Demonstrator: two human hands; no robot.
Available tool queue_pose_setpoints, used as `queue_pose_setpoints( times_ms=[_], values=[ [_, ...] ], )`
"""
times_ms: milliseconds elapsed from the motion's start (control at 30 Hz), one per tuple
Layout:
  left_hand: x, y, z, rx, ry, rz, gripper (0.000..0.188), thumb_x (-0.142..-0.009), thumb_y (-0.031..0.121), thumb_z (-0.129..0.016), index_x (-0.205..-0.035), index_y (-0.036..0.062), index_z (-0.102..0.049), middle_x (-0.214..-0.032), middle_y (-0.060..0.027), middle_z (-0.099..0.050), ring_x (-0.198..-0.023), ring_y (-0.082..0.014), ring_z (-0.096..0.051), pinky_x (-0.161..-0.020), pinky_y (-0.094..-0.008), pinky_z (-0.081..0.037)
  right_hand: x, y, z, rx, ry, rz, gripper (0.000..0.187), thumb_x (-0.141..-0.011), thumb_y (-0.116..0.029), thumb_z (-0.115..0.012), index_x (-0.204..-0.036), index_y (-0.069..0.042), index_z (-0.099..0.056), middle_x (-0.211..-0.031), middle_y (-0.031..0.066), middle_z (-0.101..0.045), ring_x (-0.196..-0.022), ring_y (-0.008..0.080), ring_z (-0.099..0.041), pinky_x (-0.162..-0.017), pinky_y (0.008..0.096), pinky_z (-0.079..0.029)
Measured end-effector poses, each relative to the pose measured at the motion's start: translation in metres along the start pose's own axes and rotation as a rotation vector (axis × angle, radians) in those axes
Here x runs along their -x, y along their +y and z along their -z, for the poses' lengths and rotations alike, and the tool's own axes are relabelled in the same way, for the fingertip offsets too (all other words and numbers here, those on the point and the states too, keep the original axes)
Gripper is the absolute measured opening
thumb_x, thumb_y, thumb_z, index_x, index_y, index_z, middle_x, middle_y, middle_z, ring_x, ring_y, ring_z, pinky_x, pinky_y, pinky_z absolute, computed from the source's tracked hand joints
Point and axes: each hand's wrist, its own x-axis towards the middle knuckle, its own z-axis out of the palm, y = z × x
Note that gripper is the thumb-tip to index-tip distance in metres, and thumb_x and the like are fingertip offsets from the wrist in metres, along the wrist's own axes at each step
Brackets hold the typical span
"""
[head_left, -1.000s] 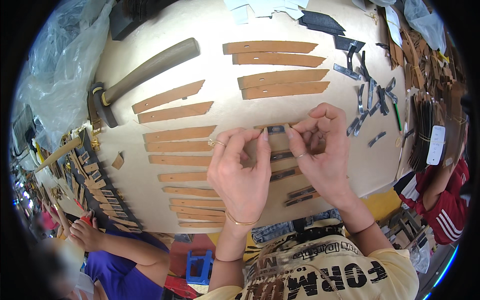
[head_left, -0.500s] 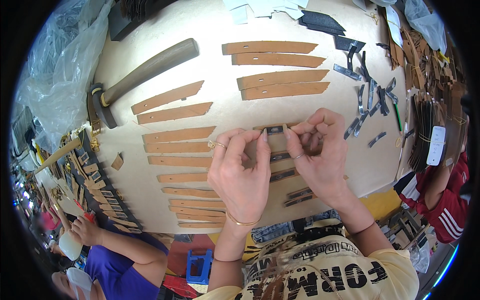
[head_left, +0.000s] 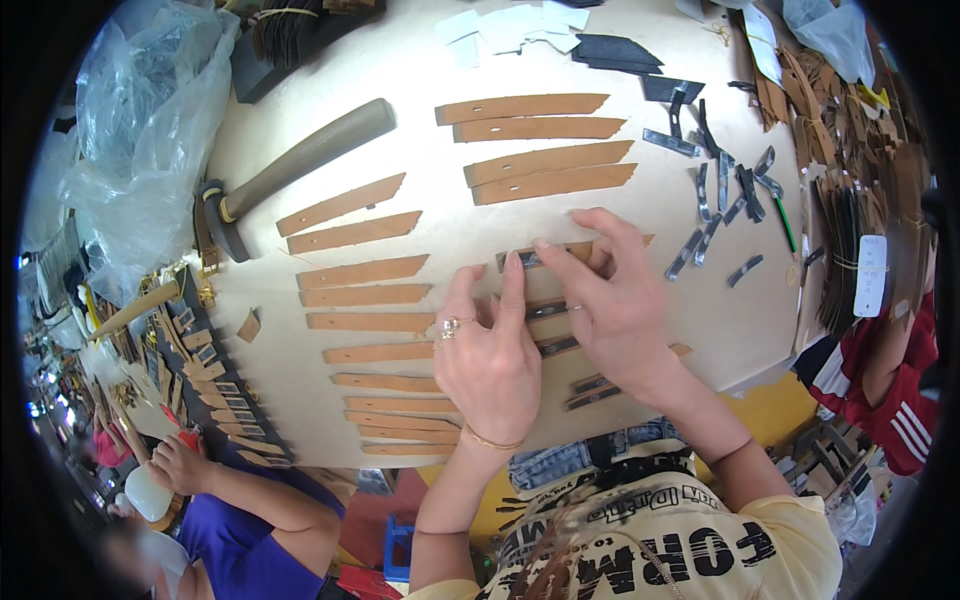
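Both my hands are over the middle of the table, at a brown leather strap (head_left: 579, 249) lying flat. A short dark strip (head_left: 526, 260) with a slot lies on the strap's left end. My left hand (head_left: 488, 372) touches the strip's left part with one outstretched digit, its other fingers apart. From the right, my right hand (head_left: 622, 308) lays a digit along the strip's other end, its remaining fingers bent and apart. Below them are more straps with dark strips (head_left: 547, 309) on them, partly covered by my right hand.
Brown straps (head_left: 365, 322) lie in rows at left and more leather straps (head_left: 545, 129) at top. A hammer (head_left: 305, 160) rests at upper left. Loose dark strips (head_left: 722, 185) and a green pen (head_left: 785, 226) are at right. Another person's hand (head_left: 180, 462) works at lower left.
My fingertips have shifted from the strip's two ends to lying across it, and my right-hand fingers have spread. The camera view has moved slightly.
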Motion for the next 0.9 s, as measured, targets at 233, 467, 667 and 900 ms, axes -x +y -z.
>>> queue_pose_setpoints(
  times_ms=[233, 467, 667, 900],
  values=[
    [0.004, 0.0, -0.002, -0.124, 0.007, -0.037, 0.049, -0.077, -0.002, -0.065, -0.122, 0.0173, -0.07, -0.117, -0.0098, -0.059, -0.085, -0.0246, -0.061, -0.067, -0.0365, -0.05, 0.016, 0.01, 0.013, 0.461, -0.007, 0.103, 0.052, -0.082, 0.004, -0.059, -0.125, -0.024, -0.067, -0.147, 0.0124, -0.047, -0.108, 0.0257, -0.052, -0.089, 0.0393, -0.041],
    [-0.001, -0.006, 0.005, 0.262, -0.015, 0.08, 0.045, -0.082, -0.003, -0.059, -0.122, 0.0132, -0.07, -0.118, -0.0096, -0.055, -0.087, -0.0251, -0.058, -0.075, -0.0359, -0.05, 0.036, 0.049, 0.067, 0.351, 0.146, -0.03, 0.039, -0.083, -0.009, -0.067, -0.121, -0.014, -0.067, -0.132, 0.0097, -0.058, -0.111, 0.0262, -0.054, -0.085, 0.0392, -0.04],
    [0.004, 0.014, 0.003, 0.27, 0.197, -0.086, 0.033, -0.086, 0.0, -0.065, -0.118, 0.007, -0.07, -0.118, -0.0107, -0.057, -0.09, -0.0227, -0.056, -0.077, -0.0342, -0.047, 0.07, 0.096, 0.127, 0.113, 0.306, -0.413, 0.023, -0.085, -0.014, -0.07, -0.107, -0.006, -0.067, -0.103, 0.0113, -0.061, -0.098, 0.0287, -0.059, -0.085, 0.0398, -0.043],
    [-0.006, 0.013, -0.005, -0.02, 0.167, -0.216, 0.016, -0.086, 0.012, -0.073, -0.101, 0.0062, -0.073, -0.106, -0.0113, -0.066, -0.099, -0.0287, -0.062, -0.084, -0.04, -0.048, 0.075, 0.084, 0.116, -0.052, 0.215, -0.224, 0.017, -0.083, -0.014, -0.072, -0.098, -0.006, -0.068, -0.098, 0.009, -0.06, -0.094, 0.0264, -0.059, -0.08, 0.0391, -0.046]
  ],
)
